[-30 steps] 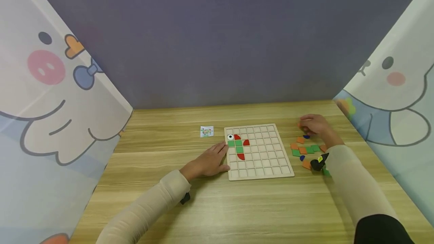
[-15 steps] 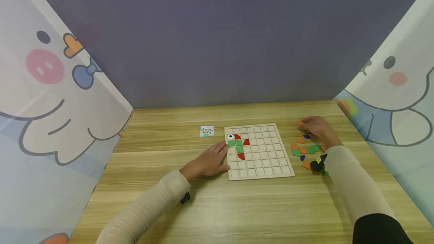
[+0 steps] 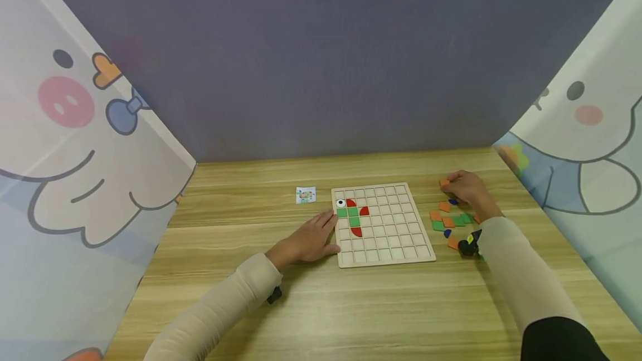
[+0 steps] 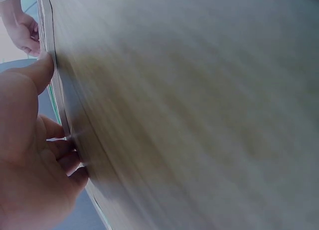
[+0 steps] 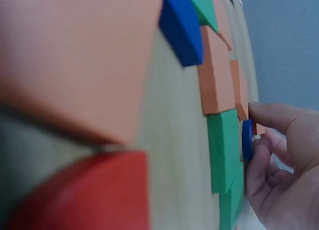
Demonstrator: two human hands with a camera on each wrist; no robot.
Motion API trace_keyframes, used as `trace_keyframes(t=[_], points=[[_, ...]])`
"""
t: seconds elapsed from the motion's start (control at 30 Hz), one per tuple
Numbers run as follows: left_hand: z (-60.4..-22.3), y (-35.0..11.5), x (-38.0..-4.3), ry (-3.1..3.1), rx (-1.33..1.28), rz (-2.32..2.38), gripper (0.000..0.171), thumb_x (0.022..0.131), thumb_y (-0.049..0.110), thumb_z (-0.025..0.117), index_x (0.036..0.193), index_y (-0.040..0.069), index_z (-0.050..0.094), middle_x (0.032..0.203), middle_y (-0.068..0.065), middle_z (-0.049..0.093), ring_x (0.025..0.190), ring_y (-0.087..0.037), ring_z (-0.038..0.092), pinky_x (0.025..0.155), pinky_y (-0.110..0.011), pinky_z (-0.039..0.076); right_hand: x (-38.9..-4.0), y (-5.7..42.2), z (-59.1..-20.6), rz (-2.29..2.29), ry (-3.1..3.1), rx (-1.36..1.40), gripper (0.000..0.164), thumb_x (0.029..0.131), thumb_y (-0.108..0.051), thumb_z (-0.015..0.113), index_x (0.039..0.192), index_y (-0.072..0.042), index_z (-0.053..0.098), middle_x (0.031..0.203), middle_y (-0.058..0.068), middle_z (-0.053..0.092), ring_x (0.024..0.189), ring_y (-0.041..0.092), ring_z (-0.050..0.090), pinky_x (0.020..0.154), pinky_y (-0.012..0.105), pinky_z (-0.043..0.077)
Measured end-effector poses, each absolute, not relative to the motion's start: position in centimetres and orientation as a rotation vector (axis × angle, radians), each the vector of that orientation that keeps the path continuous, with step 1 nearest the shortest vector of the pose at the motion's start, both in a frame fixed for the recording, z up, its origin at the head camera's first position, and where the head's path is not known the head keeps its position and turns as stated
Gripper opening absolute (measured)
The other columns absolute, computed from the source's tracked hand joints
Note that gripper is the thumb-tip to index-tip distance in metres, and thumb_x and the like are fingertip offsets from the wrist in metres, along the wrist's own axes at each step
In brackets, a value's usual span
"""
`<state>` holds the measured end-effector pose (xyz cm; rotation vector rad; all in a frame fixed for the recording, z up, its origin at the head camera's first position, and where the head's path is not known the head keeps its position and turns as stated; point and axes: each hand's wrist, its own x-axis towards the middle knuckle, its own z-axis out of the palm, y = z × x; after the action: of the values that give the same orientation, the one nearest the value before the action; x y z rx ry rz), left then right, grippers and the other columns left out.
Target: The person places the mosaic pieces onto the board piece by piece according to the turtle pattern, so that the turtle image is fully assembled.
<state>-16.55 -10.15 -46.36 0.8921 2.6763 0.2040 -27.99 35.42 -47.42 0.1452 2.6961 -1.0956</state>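
Observation:
On the table lies a wooden grid board (image 3: 386,233). A white eye tile (image 3: 341,203), green square tiles (image 3: 353,216) and red quarter-round tiles (image 3: 356,232) sit in its left columns. My left hand (image 3: 311,237) rests at the board's left edge, thumb and fingers spread along it; the left wrist view shows the fingertips touching that edge. Right of the board, my right hand (image 3: 466,187) pinches an orange square tile (image 3: 444,183) between thumb and fingers. In the right wrist view a blue piece (image 5: 247,140) partly hides that tile.
Loose orange tiles (image 3: 435,216), green tiles (image 3: 438,226) and blue pieces (image 3: 447,234) lie right of the board, some under the right forearm. A red piece (image 5: 94,195) shows close in the right wrist view. A small picture card (image 3: 305,195) lies behind the left hand.
A second ago the right fingers mostly covered the orange tile; now it shows at their tips. The right hand has shifted only slightly. The left hand and board have stayed put.

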Motion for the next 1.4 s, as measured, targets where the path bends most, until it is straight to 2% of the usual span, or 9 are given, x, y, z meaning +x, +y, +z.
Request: trace_keyframes(t=[0.1, 0.27, 0.5, 0.63, 0.93, 1.23, 1.4], points=[[-46.4, -10.2, -16.6, 2.68, 0.893, 0.201, 0.085, 0.103, 0.053, 0.051, 0.162, 0.001, 0.018, 0.171, -0.017, 0.016, 0.159, -0.03, 0.016, 0.128, -0.044, 0.023, -27.9, 35.3, -47.5, -1.108, 2.708, 0.154, 0.045, 0.096, -0.032, 0.069, 0.123, 0.0, 0.054, 0.097, 0.009, 0.065, 0.068, 0.015, 0.058, 0.061, 0.031, 0.051], [-46.4, -10.1, -16.6, 2.679, 0.89, 0.197, 0.085, 0.103, 0.053, 0.051, 0.162, 0.001, 0.019, 0.171, -0.016, 0.016, 0.159, -0.03, 0.016, 0.128, -0.044, 0.023, -27.6, 35.4, -47.7, -1.179, 2.699, 0.142, 0.043, 0.096, -0.031, 0.07, 0.121, 0.001, 0.054, 0.094, 0.004, 0.061, 0.069, 0.013, 0.059, 0.061, 0.03, 0.054], [-46.3, -10.1, -16.5, 2.672, 0.882, 0.206, 0.085, 0.104, 0.052, 0.051, 0.162, 0.001, 0.019, 0.171, -0.016, 0.015, 0.159, -0.03, 0.016, 0.128, -0.044, 0.023, -27.3, 36.0, -47.8, -1.331, 2.602, 0.108, 0.046, 0.101, -0.033, 0.063, 0.129, 0.002, 0.052, 0.079, -0.005, 0.062, 0.064, 0.008, 0.057, 0.059, 0.029, 0.054], [-46.2, -10.1, -16.6, 2.672, 0.88, 0.21, 0.085, 0.103, 0.053, 0.051, 0.163, 0.001, 0.019, 0.171, -0.016, 0.015, 0.159, -0.03, 0.016, 0.128, -0.044, 0.023, -27.5, 36.3, -48.0, -1.404, 2.546, 0.118, 0.049, 0.103, -0.033, 0.06, 0.135, 0.003, 0.051, 0.079, -0.006, 0.062, 0.063, 0.007, 0.054, 0.059, 0.028, 0.053], [-46.3, -10.1, -16.5, 2.665, 0.872, 0.222, 0.085, 0.103, 0.053, 0.051, 0.163, 0.002, 0.018, 0.171, -0.016, 0.015, 0.159, -0.03, 0.015, 0.128, -0.045, 0.023, -27.4, 36.7, -48.0, -1.513, 2.426, 0.105, 0.048, 0.106, -0.031, 0.056, 0.139, 0.003, 0.049, 0.08, -0.007, 0.059, 0.065, 0.007, 0.051, 0.06, 0.025, 0.052], [-46.7, -10.2, -16.8, 2.674, 0.888, 0.198, 0.086, 0.103, 0.055, 0.05, 0.163, 0.002, 0.018, 0.171, -0.016, 0.015, 0.159, -0.03, 0.016, 0.128, -0.045, 0.024, -26.9, 36.6, -47.7, -1.486, 2.432, 0.099, 0.05, 0.105, -0.034, 0.057, 0.14, 0.001, 0.052, 0.081, -0.006, 0.06, 0.066, 0.007, 0.054, 0.06, 0.027, 0.056], [-46.7, -10.3, -16.9, 2.671, 0.888, 0.198, 0.086, 0.103, 0.055, 0.05, 0.163, 0.003, 0.017, 0.171, -0.015, 0.014, 0.159, -0.03, 0.016, 0.128, -0.045, 0.024, -26.3, 35.7, -47.1, -1.462, 2.451, 0.044, 0.053, 0.105, -0.033, 0.057, 0.142, 0.004, 0.051, 0.085, -0.005, 0.062, 0.067, 0.006, 0.056, 0.061, 0.027, 0.057]])
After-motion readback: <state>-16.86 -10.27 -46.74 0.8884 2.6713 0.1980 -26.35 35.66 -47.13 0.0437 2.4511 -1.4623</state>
